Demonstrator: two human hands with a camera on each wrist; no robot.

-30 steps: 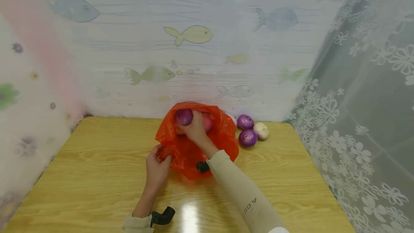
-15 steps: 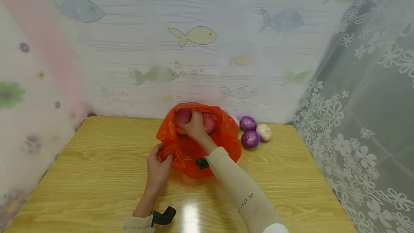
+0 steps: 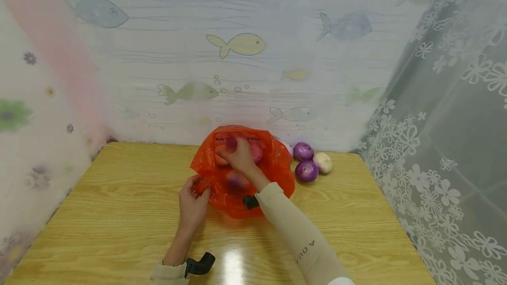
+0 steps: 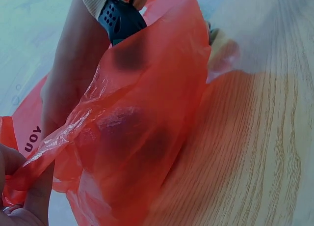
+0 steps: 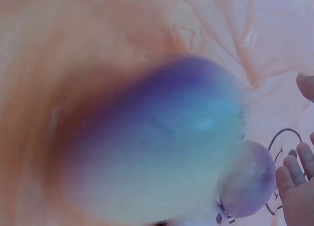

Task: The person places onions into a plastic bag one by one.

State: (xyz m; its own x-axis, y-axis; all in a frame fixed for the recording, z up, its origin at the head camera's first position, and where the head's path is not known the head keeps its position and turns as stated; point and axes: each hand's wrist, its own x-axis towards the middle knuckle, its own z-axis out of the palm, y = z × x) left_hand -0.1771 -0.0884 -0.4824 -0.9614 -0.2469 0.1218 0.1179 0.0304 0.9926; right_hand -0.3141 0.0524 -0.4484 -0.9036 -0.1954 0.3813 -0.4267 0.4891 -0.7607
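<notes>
A red plastic bag (image 3: 279,175) lies on the table, its mouth facing me. My left hand (image 3: 192,203) pinches the left edge of its mouth between thumb and fingers. Inside the bag is my right hand (image 3: 239,155), and the right wrist view shows its fingers spread with nothing between them. A blurred purple-and-white onion (image 5: 162,142) is in motion below that hand, and the same onion (image 3: 237,180) appears in the bag's near part in the head view. A second round onion (image 5: 248,179) sits beside the fingers. A pinkish round one (image 3: 256,151) shows deeper inside.
Right of the bag stand two purple onions (image 3: 306,171) and a pale bulb (image 3: 322,162). Another whitish one (image 3: 288,147) is partly hidden behind the bag. A wall with a fish-pattern covering (image 3: 237,69) rises behind the wooden table (image 3: 130,197).
My right hand has let go of the purple onion it held at the back of the bag. That onion has moved toward the near side. My left hand keeps its pinch.
</notes>
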